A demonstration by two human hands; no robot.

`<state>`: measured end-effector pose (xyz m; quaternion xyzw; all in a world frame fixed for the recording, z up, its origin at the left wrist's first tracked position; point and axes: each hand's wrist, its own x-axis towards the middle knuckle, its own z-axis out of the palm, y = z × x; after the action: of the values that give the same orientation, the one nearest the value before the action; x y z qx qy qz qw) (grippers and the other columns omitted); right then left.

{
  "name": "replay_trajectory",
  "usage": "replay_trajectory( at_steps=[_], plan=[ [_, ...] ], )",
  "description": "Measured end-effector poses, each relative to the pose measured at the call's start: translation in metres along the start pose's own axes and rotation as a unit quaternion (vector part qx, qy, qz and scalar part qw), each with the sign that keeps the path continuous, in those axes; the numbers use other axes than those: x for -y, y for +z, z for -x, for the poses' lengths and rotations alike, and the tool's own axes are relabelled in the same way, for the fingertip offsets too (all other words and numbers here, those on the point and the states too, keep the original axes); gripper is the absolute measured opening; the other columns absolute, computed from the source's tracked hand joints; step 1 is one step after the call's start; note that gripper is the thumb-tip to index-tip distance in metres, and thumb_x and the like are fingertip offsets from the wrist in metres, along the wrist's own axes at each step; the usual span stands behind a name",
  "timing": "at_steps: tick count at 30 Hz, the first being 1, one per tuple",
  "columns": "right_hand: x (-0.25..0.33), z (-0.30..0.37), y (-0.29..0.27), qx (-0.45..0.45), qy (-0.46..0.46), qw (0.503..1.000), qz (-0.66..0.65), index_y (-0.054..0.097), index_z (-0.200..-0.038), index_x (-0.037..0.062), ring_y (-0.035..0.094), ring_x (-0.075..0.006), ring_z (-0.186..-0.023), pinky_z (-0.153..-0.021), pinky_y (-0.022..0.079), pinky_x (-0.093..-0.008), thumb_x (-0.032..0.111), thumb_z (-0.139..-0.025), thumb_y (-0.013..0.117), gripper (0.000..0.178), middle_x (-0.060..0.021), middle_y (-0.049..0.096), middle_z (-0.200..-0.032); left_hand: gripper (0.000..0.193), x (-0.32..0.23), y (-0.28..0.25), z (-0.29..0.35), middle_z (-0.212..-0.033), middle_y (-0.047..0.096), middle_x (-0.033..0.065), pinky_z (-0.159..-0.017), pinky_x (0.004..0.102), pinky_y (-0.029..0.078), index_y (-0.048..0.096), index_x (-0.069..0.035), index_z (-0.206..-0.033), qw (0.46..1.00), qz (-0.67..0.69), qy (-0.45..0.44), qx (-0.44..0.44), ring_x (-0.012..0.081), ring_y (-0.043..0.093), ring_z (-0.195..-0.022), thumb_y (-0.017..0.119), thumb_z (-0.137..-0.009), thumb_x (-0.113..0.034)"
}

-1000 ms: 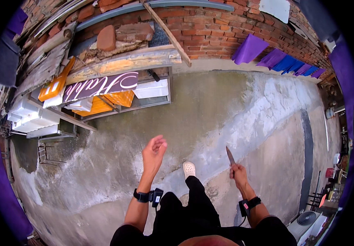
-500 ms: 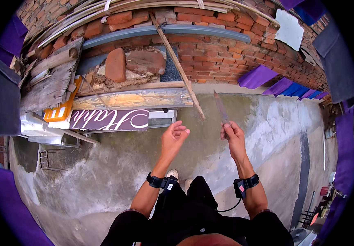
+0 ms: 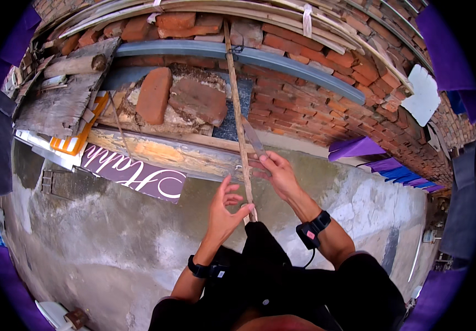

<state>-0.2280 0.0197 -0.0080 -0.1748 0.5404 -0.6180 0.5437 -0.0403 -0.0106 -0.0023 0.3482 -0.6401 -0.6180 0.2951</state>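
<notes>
One dark purple sign [image 3: 136,176] is slanting at left, and right of it the left hand [image 3: 227,212] is curving half open, its thumb overlapping the lower end of a long wooden stick [image 3: 234,77], contact impossible to tell. Further right, the right hand [image 3: 276,172] is gripping a knife [image 3: 254,138], the blade's tip pointing up-left beside the stick.

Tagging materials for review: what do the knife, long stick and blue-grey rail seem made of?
Knife: likely metal, its blade thin, flat and dull greyish. Long stick: apparently wood, bare, rough, unevenly brown. Blue-grey rail: painted metal or plastic, smooth and evenly coloured.
</notes>
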Motion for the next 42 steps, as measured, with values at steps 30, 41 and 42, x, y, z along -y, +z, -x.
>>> replay_trajectory(
  at_steps=[30,41,42],
  plan=[
    [0.051,-0.058,0.009,0.277,0.07,0.948,0.138,0.055,-0.114,0.0001,0.062,-0.031,-0.101,-0.078,0.055,-0.0443,0.019,-0.096,0.047,0.027,-0.0126,0.059,-0.116,0.069,0.007,0.054,0.04,-0.113,0.05,0.0286,-0.083,0.0425,0.047,0.038,0.007,-0.129,0.96,-0.206,0.092,-0.166,0.0423,0.054,-0.099,0.073,-0.072,-0.01],
    [0.069,-0.063,0.001,0.326,0.121,0.932,0.097,0.052,-0.116,-0.0036,0.062,-0.0279,-0.101,-0.077,0.057,-0.0396,0.018,-0.094,0.051,0.031,-0.0135,0.059,-0.113,0.052,-0.009,0.072,0.031,-0.115,0.053,0.0273,-0.085,0.0414,0.048,0.048,0.008,-0.121,0.917,-0.246,0.166,-0.267,0.041,0.056,-0.101,0.067,-0.074,-0.004],
    [0.069,-0.064,-0.001,0.331,0.128,0.93,0.092,0.052,-0.117,-0.0036,0.061,-0.0281,-0.101,-0.076,0.057,-0.0395,0.017,-0.094,0.051,0.031,-0.0136,0.059,-0.114,0.048,-0.009,0.075,0.029,-0.112,0.055,0.0268,-0.083,0.0406,0.049,0.05,0.009,-0.118,0.91,-0.251,0.17,-0.284,0.0408,0.057,-0.099,0.065,-0.074,-0.003]
  ],
)
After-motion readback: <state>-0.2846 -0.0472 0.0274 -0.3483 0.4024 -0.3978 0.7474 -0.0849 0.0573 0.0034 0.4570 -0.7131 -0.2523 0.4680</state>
